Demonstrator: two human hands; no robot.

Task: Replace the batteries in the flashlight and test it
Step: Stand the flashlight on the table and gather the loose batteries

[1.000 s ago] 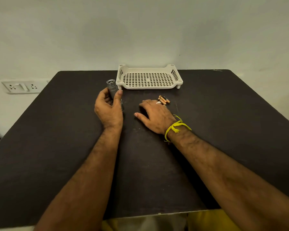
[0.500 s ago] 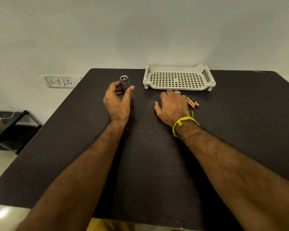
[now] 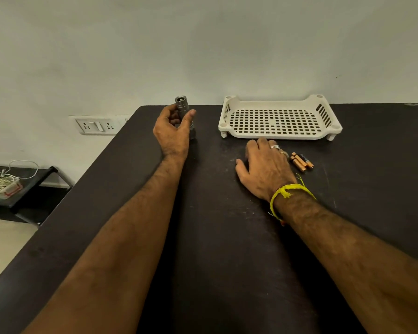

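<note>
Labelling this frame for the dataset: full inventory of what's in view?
flashlight: 1, silver, upright at table's far left, in the left hand
batteries: small cluster, copper and black, on table right of the right hand; count unclear
tray: 1, white perforated, far edge of table
table: 1, black
wall socket: 1, white, wall at left
side shelf: 1, dark, lower left, holds box of white cable
left hand: grips flashlight
right hand: flat on table, ring, yellow wrist thread

A silver flashlight [image 3: 182, 107] stands upright on the desk [image 3: 227, 237] — a few copper-tipped batteries [image 3: 301, 161] lie clustered well to its right.
</note>
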